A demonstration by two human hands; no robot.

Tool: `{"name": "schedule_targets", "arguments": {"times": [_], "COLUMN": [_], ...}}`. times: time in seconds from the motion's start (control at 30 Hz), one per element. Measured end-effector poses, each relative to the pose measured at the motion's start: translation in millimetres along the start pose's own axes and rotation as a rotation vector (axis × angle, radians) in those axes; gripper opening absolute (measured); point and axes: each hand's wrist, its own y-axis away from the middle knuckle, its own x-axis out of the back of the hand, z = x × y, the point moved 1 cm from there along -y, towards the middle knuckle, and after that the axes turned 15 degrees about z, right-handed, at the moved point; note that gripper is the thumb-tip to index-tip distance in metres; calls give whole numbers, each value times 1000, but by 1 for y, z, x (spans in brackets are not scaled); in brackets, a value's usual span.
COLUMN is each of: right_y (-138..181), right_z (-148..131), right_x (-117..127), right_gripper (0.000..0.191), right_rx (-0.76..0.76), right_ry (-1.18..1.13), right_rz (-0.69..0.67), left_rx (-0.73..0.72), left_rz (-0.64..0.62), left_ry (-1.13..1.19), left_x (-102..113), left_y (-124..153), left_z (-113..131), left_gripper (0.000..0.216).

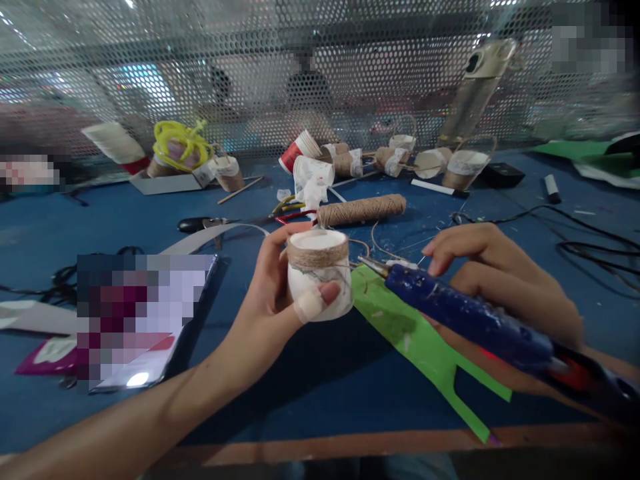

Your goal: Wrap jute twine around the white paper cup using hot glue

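Observation:
My left hand (273, 293) is wrapped round a small white paper cup (320, 283), held upright above the table. Brown twine (320, 257) circles the cup just below its rim. A bandage covers part of my left thumb. In my right hand (505, 287) is a blue glue gun (465, 313), its metal nozzle pointing left, close to the cup's twine band but apart from it. A loose strand of twine runs behind the cup. Beneath the glue gun lies a cut piece of green paper (415, 333). A roll of twine (363, 210) rests behind the cup.
A tablet-like screen (170, 320) lies at left, near scissors (200, 224). Several twine-wrapped cups (393, 160) and stacked paper cups (303, 150) stand or lie at the back by a perforated metal screen (250, 87). A black cable (540, 212) crosses the right side.

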Motion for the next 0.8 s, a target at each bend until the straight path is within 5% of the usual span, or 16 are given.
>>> {"name": "schedule_targets", "arguments": {"times": [0.2, 0.4, 0.8], "right_y": [3, 3, 9], "right_z": [1, 1, -10], "right_x": [2, 1, -1], "right_gripper": [24, 27, 23], "right_rx": [-108, -168, -218], "right_ry": [-173, -108, -81], "right_rz": [-161, -248, -191], "left_rx": [-10, -13, -21], "left_rz": [1, -23, -67], "left_ry": [-35, -59, -81], "left_x": [0, 0, -4], "left_y": [2, 4, 5], "left_z": [2, 3, 7], "left_gripper": [57, 60, 55]}}
